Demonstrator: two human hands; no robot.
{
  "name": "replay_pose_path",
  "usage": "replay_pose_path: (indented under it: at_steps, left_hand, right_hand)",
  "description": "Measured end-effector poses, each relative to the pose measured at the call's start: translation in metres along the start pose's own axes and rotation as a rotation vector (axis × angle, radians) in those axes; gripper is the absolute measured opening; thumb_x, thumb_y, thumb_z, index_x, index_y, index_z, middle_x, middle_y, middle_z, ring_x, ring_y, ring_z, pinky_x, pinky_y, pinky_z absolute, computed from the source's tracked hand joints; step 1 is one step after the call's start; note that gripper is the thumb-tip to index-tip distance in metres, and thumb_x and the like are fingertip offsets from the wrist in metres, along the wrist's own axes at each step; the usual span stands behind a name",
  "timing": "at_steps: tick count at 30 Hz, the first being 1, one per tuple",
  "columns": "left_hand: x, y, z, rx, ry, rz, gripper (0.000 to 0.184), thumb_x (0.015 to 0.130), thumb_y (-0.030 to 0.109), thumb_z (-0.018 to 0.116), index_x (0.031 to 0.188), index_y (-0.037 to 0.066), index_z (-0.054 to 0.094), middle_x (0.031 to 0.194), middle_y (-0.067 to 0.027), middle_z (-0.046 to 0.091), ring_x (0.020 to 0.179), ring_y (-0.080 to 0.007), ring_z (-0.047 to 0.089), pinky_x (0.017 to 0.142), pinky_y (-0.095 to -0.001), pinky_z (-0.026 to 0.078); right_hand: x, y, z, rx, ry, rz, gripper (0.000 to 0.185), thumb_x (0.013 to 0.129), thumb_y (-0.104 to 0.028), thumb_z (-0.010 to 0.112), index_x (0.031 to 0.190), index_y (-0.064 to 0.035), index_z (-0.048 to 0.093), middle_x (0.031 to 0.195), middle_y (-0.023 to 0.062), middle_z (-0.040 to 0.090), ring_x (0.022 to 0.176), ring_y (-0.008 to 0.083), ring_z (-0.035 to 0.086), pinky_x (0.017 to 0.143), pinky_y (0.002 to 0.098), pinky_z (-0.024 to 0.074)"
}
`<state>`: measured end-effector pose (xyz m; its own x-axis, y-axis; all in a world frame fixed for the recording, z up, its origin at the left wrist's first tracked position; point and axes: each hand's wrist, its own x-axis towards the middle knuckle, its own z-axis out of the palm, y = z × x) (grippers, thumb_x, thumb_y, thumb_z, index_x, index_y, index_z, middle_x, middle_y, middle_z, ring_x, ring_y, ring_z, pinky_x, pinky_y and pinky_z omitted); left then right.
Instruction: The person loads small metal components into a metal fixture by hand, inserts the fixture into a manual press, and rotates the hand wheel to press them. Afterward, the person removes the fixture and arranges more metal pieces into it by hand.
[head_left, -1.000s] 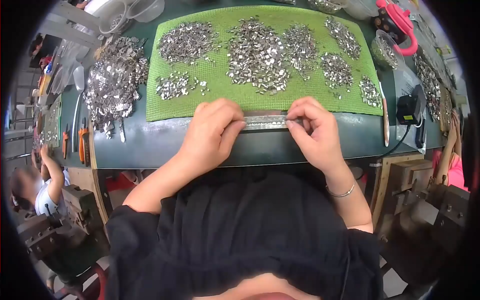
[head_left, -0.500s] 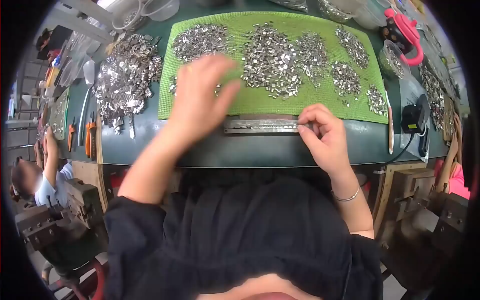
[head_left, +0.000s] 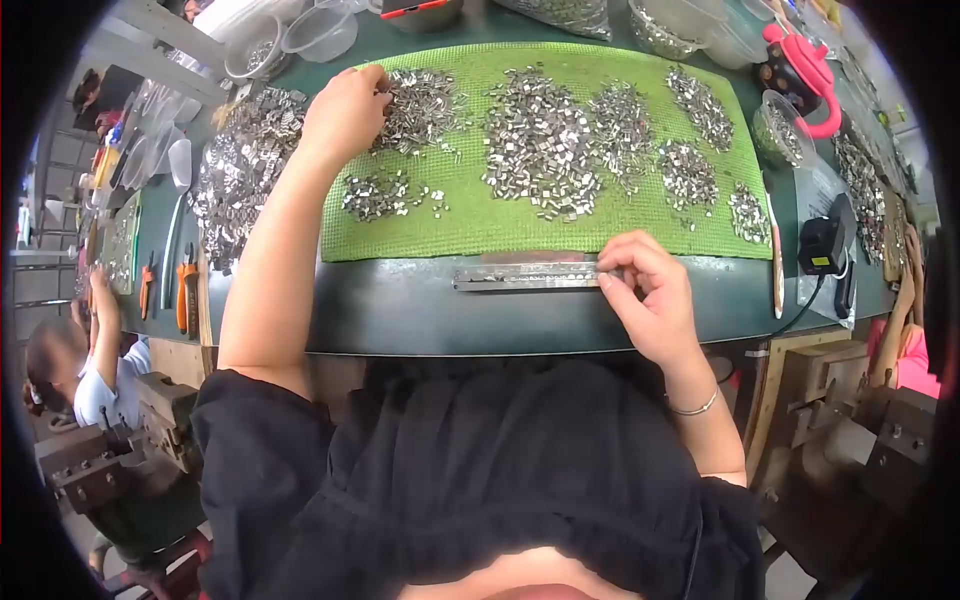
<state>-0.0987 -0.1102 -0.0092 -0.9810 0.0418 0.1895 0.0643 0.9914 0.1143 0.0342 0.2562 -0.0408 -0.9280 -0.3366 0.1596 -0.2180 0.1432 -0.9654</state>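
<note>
My left hand reaches to the far left part of the green mat. Its curled fingertips are at the edge of a pile of small silvery metal pieces; whatever they pinch is too small to make out. Close to the mat's near edge lies a narrow metal strip with a row of small marks or pieces along it. My right hand grips the strip's right end between thumb and fingers. A smaller heap of metal pieces sits between my left forearm and the large central pile.
More piles cover the mat's right side. Linked metal pieces are heaped left of the mat, near orange-handled pliers. Plastic tubs, a pink-lidded pot and a black adapter surround it. Other people sit at both sides.
My left hand has moved away from me and left, from above the small heap to the far left pile. My right hand stays on the metal strip. The view has shifted slightly.
</note>
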Motion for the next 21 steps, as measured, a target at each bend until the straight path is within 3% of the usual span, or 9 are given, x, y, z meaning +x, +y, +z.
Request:
replay_pose_path:
  at_steps: [4,13,18,21]
  left_hand:
    - [0.004,-0.001,-0.002,-0.107,0.048,0.114,0.016,0.089,0.010,0.066,0.101,-0.001,0.066,0.095,-0.0196,0.070,0.097,-0.0403,0.065,0.084,-0.0453,0.050]
    - [-0.034,0.058,-0.024,-0.339,-0.064,0.320,0.014,0.088,0.005,0.064,0.100,-0.002,0.063,0.094,-0.0203,0.067,0.091,-0.0400,0.065,0.080,-0.0438,0.051]
    - [-0.071,0.083,-0.018,-0.505,-0.143,0.521,0.011,0.086,0.002,0.065,0.096,0.001,0.062,0.091,-0.0149,0.062,0.088,-0.0370,0.063,0.074,-0.0441,0.050]
    - [-0.080,0.089,-0.006,-0.560,-0.157,0.582,0.012,0.084,0.001,0.068,0.094,0.001,0.062,0.091,-0.0130,0.062,0.086,-0.0348,0.064,0.072,-0.0419,0.051]
  right_hand:
    - [0.002,0.000,-0.003,-0.005,-0.023,0.002,0.010,0.083,0.006,0.066,0.092,0.0009,0.064,0.094,0.0021,0.061,0.057,0.0047,0.037,0.054,0.0226,0.0326]
    - [0.004,0.000,-0.014,0.145,-0.042,0.066,0.009,0.086,0.006,0.064,0.095,0.0039,0.064,0.098,0.0051,0.060,0.070,0.0053,0.049,0.059,0.0199,0.0403]
    - [0.012,-0.006,-0.024,-0.053,-0.007,-0.015,0.009,0.086,0.006,0.064,0.095,0.0037,0.063,0.097,0.0061,0.061,0.073,0.0067,0.052,0.062,0.0225,0.0445]
    - [0.024,-0.019,-0.019,-0.217,0.020,-0.113,0.011,0.084,0.006,0.065,0.094,0.0023,0.064,0.096,0.0084,0.062,0.075,0.0139,0.057,0.064,0.0261,0.0466]
